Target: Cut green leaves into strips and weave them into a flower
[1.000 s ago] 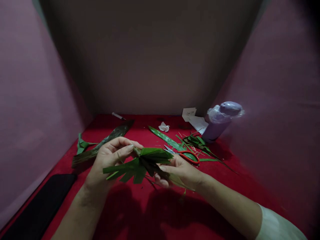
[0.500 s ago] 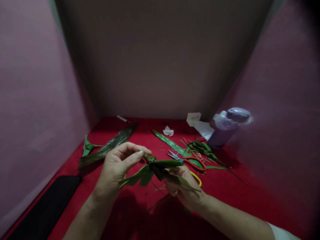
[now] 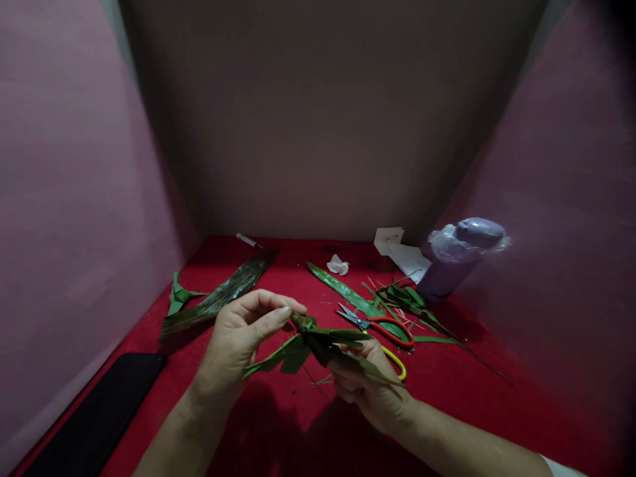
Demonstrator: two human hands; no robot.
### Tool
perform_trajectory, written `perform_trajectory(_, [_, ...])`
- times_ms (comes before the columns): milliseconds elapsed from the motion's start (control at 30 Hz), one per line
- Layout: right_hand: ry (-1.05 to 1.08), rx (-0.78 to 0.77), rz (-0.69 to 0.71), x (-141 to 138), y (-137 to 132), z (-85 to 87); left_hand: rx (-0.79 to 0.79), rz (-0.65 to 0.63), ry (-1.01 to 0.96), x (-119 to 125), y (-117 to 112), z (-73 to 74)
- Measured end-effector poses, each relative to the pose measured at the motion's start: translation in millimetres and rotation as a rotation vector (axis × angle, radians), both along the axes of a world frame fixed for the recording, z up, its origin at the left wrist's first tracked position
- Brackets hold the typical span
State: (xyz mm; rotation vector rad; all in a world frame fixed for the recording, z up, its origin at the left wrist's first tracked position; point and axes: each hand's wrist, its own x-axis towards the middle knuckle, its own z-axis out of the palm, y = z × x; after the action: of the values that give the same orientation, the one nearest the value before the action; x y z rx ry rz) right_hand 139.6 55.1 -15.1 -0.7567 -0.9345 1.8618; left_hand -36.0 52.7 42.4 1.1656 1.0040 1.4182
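Observation:
Both my hands hold a folded green leaf piece above the red table. My left hand pinches its knotted top end between thumb and forefinger. Lower and to the right, my right hand grips the piece from underneath, with leaf strips lying across its fingers. Cut strips fan out to the left below the knot. Red-handled scissors lie just behind my right hand, and a yellow loop shows beside that hand.
A long dark leaf and a small folded leaf lie at the left, a green leaf and leaf scraps at the right. A purple bottle, papers, a white crumpled bit and a pen stand at the back. A black flat object lies front left.
The leaf piece has turned: its fanned strips, broad-faced before, now show edge-on and narrower. My right hand has slid lower under it. The view has shifted slightly downward.

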Motion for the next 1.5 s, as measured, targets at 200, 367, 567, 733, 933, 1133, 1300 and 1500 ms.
perform_trajectory(200, [0.022,-0.013,0.0,-0.5,0.5,2.1,-0.015,0.004,-0.014,0.3,1.6,-1.1])
perform_trajectory(367, [0.031,-0.002,0.01,-0.5,-0.5,1.6,-0.024,-0.002,-0.016,-0.1,0.9,-1.0])
perform_trajectory(567, [0.056,-0.011,0.06,0.2,-1.4,-2.4,-0.032,0.014,-0.03,-0.1,1.1,-0.9])
perform_trajectory(733, [0.106,-0.069,0.046,-0.4,-2.3,-5.2,-0.084,-0.015,-0.046,-0.6,1.0,-2.0])
perform_trajectory(933, [0.106,-0.094,0.021,-0.5,-3.1,-3.7,-0.143,-0.032,-0.095,0.6,1.1,-1.8])
perform_trajectory(1133, [0.05,-0.036,0.008,-0.4,0.3,-5.9,-0.177,-0.026,-0.096,0.7,1.7,-0.9])
perform_trajectory(1300, [-0.014,0.002,-0.021,-0.6,3.0,-4.1,-0.165,0.02,-0.097,-2.1,0.6,3.8])
perform_trajectory(1500, [-0.071,0.05,-0.047,0.2,3.5,-6.2,0.03,0.215,-0.042,-4.2,-1.0,9.5])
